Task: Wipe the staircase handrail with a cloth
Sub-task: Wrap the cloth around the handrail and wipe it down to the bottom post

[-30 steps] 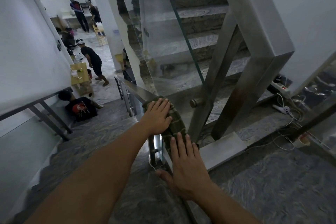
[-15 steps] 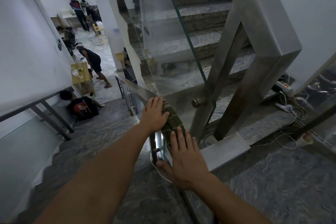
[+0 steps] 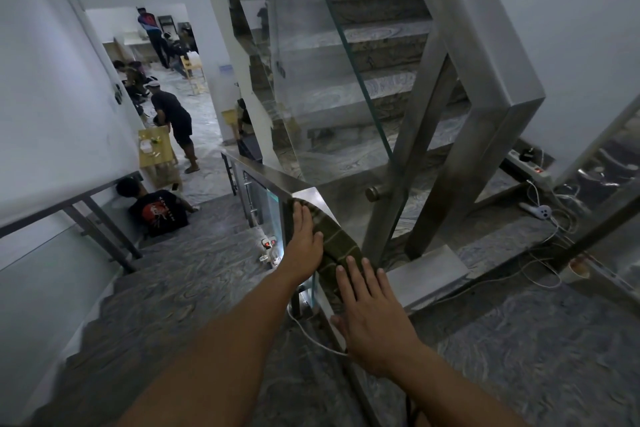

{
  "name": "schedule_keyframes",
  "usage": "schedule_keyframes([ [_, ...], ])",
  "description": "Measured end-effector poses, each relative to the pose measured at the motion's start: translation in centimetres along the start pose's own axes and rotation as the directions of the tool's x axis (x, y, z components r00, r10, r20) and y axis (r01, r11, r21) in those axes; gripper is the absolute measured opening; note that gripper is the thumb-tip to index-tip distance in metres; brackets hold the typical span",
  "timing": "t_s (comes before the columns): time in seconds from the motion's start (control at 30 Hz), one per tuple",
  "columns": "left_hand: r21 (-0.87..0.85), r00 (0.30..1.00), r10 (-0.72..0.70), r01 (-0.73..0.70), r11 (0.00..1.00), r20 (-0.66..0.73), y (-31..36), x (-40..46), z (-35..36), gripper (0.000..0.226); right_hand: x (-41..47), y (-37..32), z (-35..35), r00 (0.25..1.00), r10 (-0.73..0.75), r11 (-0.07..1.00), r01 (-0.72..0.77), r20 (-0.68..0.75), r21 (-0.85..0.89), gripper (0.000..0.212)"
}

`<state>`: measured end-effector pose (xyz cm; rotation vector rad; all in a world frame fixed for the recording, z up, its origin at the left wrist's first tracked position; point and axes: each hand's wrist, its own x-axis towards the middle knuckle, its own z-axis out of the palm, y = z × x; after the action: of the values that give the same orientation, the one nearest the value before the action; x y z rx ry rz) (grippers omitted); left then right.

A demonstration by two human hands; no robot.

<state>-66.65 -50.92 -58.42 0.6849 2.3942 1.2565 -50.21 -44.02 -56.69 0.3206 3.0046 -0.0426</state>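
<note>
Left hand [image 3: 303, 243]: flat, fingers straight and close together, palm down on the far part of the olive-green striped cloth [image 3: 334, 246]. No grip; it presses.

Right hand [image 3: 372, 312]: also flat, fingers slightly spread, fingertips resting on the near end of the same cloth, palm over the rail below it. Thumb tucked toward the left edge of the rail. No curl, nothing pinched.

Cloth lies draped along the top of the brushed-steel flat-topped handrail [image 3: 263, 177], at the corner where the rail turns to run down the lower flight. Beyond the cloth the bare rail runs away to the upper left.

Clear glass balustrade panel [image 3: 346, 97] rises behind the corner; grey veined stone steps [image 3: 381, 35] seen through it, with reflections that muddle what is behind.

Hard to make out: the rail under the right palm and forearm is covered; how far the cloth hangs over the rail's sides cannot be told. A white cable [image 3: 311, 336] passes below the rail and is lost behind the right hand. Both forearms cut off at the bottom edge. Scene dim; people on the lower floor are small and blurred.
</note>
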Motion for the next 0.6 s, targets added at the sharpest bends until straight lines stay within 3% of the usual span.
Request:
schedule_keyframes([
  [0.23,-0.154,0.989,-0.140,0.145,0.977,0.041,0.6,-2.3,1.2,0.071,-2.6,0.9,0.3,0.995,-0.062,0.997,0.059,-0.080,-0.039,0.055],
  [0.43,-0.316,0.978,-0.195,0.209,0.925,0.076,0.6,-5.6,3.0,0.044,-4.5,1.4,-0.2,0.994,-0.102,0.994,0.100,-0.046,-0.037,0.061],
  [0.6,-0.323,0.970,-0.236,0.240,0.916,0.050,1.5,-6.9,3.7,0.031,-5.5,2.1,-0.6,0.985,-0.174,0.985,0.175,-0.017,0.014,0.062],
])
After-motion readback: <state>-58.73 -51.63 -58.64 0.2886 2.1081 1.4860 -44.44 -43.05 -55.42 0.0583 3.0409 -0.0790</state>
